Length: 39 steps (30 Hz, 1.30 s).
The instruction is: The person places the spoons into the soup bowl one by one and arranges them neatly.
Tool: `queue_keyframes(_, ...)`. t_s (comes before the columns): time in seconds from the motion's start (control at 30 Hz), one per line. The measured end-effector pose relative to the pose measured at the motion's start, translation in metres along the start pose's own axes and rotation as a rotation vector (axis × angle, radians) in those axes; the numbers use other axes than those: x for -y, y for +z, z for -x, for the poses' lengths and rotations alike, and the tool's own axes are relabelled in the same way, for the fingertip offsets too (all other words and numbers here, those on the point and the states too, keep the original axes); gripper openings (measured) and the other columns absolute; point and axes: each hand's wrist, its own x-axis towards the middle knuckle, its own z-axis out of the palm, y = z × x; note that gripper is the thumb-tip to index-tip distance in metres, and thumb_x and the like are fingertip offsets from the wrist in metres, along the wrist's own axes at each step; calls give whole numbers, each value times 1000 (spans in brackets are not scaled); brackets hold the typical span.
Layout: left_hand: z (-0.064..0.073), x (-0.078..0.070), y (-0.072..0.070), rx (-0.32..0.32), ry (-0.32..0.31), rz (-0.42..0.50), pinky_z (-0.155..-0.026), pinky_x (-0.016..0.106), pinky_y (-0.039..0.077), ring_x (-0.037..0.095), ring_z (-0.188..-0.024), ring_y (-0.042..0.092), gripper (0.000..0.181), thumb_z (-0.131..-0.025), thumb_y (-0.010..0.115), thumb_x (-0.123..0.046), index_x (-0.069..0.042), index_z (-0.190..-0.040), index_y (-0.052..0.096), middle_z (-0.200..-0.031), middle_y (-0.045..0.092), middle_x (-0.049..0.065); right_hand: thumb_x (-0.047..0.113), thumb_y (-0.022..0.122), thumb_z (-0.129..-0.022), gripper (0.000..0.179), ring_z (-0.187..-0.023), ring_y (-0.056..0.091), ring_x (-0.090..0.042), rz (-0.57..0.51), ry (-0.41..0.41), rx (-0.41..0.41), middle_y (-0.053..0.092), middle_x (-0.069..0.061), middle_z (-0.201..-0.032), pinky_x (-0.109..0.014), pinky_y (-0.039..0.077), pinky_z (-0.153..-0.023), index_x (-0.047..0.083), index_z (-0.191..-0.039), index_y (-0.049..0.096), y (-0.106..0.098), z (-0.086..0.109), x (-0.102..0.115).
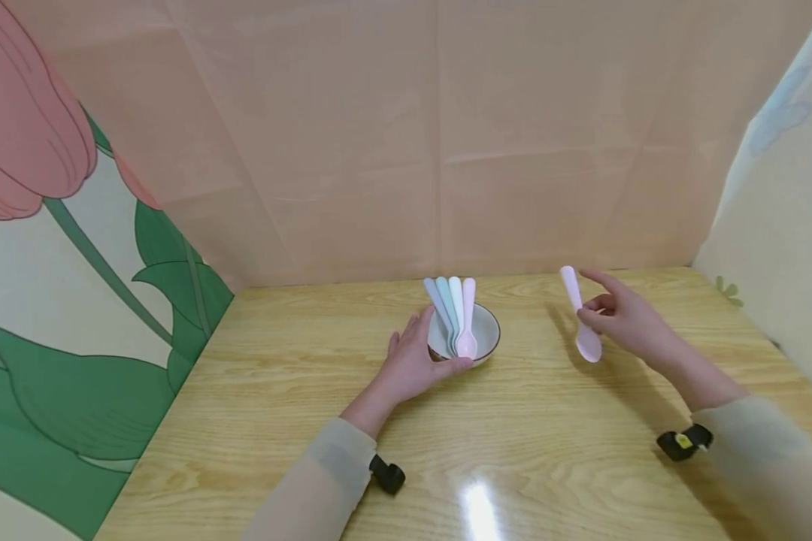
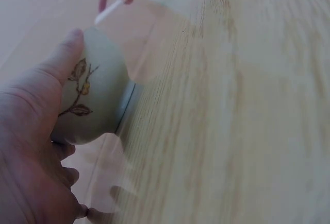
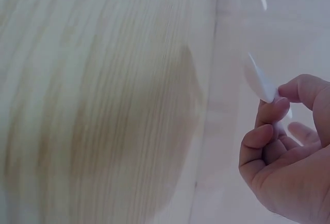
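Observation:
A white bowl (image 1: 489, 330) with a dark rim stands on the table, and several spoons lean in it, their handles up past the far rim. The front one is a pink spoon (image 1: 468, 319); white, teal and grey-blue ones fan out to its left. My left hand (image 1: 409, 361) grips the bowl's left and near side, thumb along the front; in the left wrist view the bowl's outer wall (image 2: 98, 80) shows a painted twig. Off to the right, my right hand (image 1: 625, 319) pinches another pink spoon (image 1: 588, 343) above the table, bowl end down.
The wood-grain table (image 1: 277, 413) meets a pinkish cloth backdrop (image 1: 338, 150) just behind the bowl. A tulip-printed panel (image 1: 108, 376) borders the left side, and a pale printed panel (image 1: 778, 248) the right. Black straps with small devices sit on both wrists.

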Motion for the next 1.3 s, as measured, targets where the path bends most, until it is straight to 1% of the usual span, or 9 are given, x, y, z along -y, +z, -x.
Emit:
queue_keyframes(0.17,-1,1,1,-2,3,-2,-130,70,8,27,-166,25,120,-88,82,-75,-27,-177,17,-172,40,4,9,65,-112,80,-85,68,-13,-58,17,11,70,-24,-113,-27,59,-73,7,-177,18,11,-6,10)
queue_keyframes(0.27,-1,1,1,0,3,-4,-130,70,8,28,-166,23,121,-88,82,-75,-26,-177,17,-173,40,4,9,66,-111,82,-85,68,-14,-99,14,15,69,-25,-113,-28,59,-73,11,-177,17,18,-9,16)
queue_keyframes(0.43,-1,1,0,0,6,-6,-130,70,8,27,-166,24,122,-87,82,-75,-26,-177,17,-173,40,3,8,67,-110,85,-84,69,-15,-156,-9,12,68,-26,-112,-29,60,-73,12,-178,15,28,-13,27)
queue_keyframes(0.63,-1,2,1,-3,6,-7,-130,69,8,31,-167,23,122,-87,82,-76,-26,-177,17,-173,41,5,5,67,-109,87,-83,69,-14,-224,-30,-7,67,-27,-110,-27,60,-73,14,-178,15,40,-18,39)
queue_keyframes(0.7,-1,2,1,-5,7,-7,-130,70,8,32,-167,22,122,-87,82,-76,-26,-177,17,-173,41,5,3,67,-108,87,-82,68,-13,-254,-32,-12,67,-26,-109,-26,59,-73,14,-178,14,44,-20,41)
queue_keyframes(0.83,-1,3,0,-7,8,-15,-130,70,9,28,-166,25,122,-86,82,-77,-27,-177,17,-172,42,4,-2,65,-107,91,-78,67,-12,-337,-29,-22,67,-21,-105,-25,59,-72,12,-178,10,51,-24,48)
queue_keyframes(0.93,-2,3,0,-8,7,-21,-130,70,9,25,-164,27,122,-86,82,-77,-28,-177,18,-171,43,3,-4,65,-105,96,-76,67,-13,-391,-18,-27,66,-19,-102,-25,59,-73,14,-178,6,55,-25,57)
queue_keyframes(1.13,-1,2,0,-9,12,-20,-129,70,10,25,-164,28,121,-87,82,-76,-27,-177,17,-171,42,3,-1,67,-105,100,-77,68,-14,-428,-5,-45,67,-18,-102,-26,61,-75,18,-179,2,62,-28,71)
queue_keyframes(1.3,0,1,1,-8,13,-12,-129,71,10,30,-165,25,121,-88,81,-75,-26,-178,16,-173,40,4,0,68,-104,102,-77,70,-15,-460,-8,-54,68,-13,-99,-27,61,-76,18,-179,1,69,-32,77)
